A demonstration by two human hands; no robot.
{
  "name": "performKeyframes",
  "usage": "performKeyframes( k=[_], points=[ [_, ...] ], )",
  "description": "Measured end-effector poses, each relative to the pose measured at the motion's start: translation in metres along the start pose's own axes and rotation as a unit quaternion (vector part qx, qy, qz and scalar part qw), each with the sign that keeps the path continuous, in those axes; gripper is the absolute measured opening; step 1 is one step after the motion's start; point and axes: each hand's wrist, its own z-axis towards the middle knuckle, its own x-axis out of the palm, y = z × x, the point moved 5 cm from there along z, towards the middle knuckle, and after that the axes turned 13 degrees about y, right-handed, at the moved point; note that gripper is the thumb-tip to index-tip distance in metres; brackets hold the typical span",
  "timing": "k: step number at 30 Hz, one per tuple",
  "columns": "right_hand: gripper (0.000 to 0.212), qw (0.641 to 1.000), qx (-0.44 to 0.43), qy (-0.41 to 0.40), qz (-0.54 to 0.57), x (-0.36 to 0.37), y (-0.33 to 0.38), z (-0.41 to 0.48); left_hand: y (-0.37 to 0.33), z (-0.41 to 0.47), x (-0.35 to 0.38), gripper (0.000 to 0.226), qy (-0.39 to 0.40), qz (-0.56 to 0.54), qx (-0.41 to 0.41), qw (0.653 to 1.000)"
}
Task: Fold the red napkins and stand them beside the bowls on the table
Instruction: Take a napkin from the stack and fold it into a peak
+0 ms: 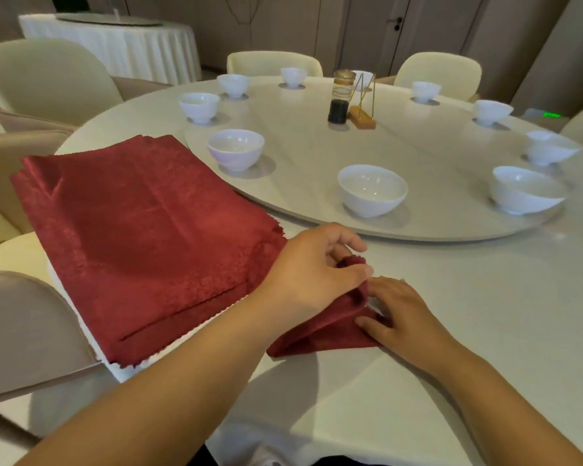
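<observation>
Our left hand (pixel 312 269) pinches the top of the folded red napkin (pixel 323 332); our right hand (pixel 403 314) presses it, fingers nearly straight.

Both arms are bare and reach forward, converging near the middle of the view. The left forearm (pixel 189 375) comes up from the lower left on a diagonal. The left hand (pixel 312 267) is arched, knuckles up, and its thumb and curled fingers pinch the raised top corner of a folded red cloth napkin (pixel 317 334). The right forearm (pixel 478 391) comes in from the lower right. The right hand (pixel 399 314) lies low and flat, palm down, its straight fingers pressing on the napkin's right edge, just below the left hand's fingertips.
</observation>
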Motion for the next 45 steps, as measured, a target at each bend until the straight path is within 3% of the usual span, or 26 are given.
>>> performKeyframes(
  k=[2, 4, 8, 11, 13, 19, 21, 23, 24, 26, 28, 32, 35, 39, 42, 45],
  points=[
    [0.052, 0.997, -0.012, -0.038, 0.059, -0.002, 0.0, -0.005, 0.01, 0.009, 0.019, 0.032, 0.032, 0.017, -0.008, 0.999],
    [0.018, 0.989, -0.013, -0.07, 0.13, -0.007, 0.001, -0.009, 0.02, 0.017, 0.034, 0.033, 0.06, 0.046, -0.017, 0.997],
    [0.035, 0.924, 0.049, -0.159, 0.345, -0.016, -0.019, -0.02, 0.041, 0.026, 0.051, 0.021, 0.087, 0.088, -0.048, 0.991],
    [0.027, 0.888, 0.062, -0.198, 0.41, -0.023, -0.023, -0.026, 0.05, 0.025, 0.055, 0.015, 0.09, 0.09, -0.065, 0.99],
    [0.016, 0.888, 0.05, -0.189, 0.416, -0.022, -0.018, -0.026, 0.051, 0.024, 0.058, 0.013, 0.108, 0.091, -0.064, 0.988],
    [0.017, 0.941, 0.054, -0.138, 0.304, -0.014, -0.014, -0.023, 0.052, 0.017, 0.052, 0.025, 0.138, 0.186, -0.026, 0.973],
    [0.027, 0.961, 0.056, -0.126, 0.238, -0.013, -0.015, -0.023, 0.048, 0.013, 0.033, 0.03, 0.059, 0.264, 0.041, 0.962],
    [0.035, 0.973, 0.058, -0.114, 0.192, -0.012, -0.013, -0.023, 0.052, 0.01, 0.01, 0.033, -0.028, 0.39, 0.1, 0.915],
    [0.03, 0.98, 0.052, -0.105, 0.162, -0.013, -0.009, -0.023, 0.06, 0.01, -0.001, 0.031, -0.034, 0.437, 0.085, 0.895],
    [0.011, 0.992, 0.065, -0.069, 0.083, -0.012, -0.004, -0.021, 0.077, 0.01, -0.026, 0.033, 0.01, 0.422, -0.029, 0.906],
    [0.031, 0.996, 0.073, -0.036, 0.037, -0.01, -0.002, -0.02, 0.099, 0.009, -0.041, 0.049, 0.083, 0.364, -0.099, 0.922],
    [0.044, 0.996, 0.094, 0.01, -0.005, -0.016, 0.003, -0.021, 0.108, 0.009, -0.036, 0.09, 0.119, 0.436, -0.095, 0.887],
    [0.058, 0.994, 0.102, 0.027, -0.041, -0.025, 0.017, -0.015, 0.107, 0.009, -0.032, 0.093, 0.122, 0.472, -0.09, 0.869],
    [0.055, 0.997, 0.042, -0.046, 0.054, -0.028, 0.07, 0.013, 0.107, 0.009, -0.032, 0.095, 0.118, 0.48, -0.09, 0.865],
    [0.053, 0.997, 0.033, -0.013, 0.068, 0.001, 0.093, 0.031, 0.108, 0.009, -0.031, 0.096, 0.101, 0.482, -0.087, 0.866],
    [0.055, 0.996, 0.071, 0.051, -0.005, 0.026, 0.086, 0.031, 0.108, 0.008, -0.032, 0.096, 0.1, 0.487, -0.087, 0.863]
  ],
)
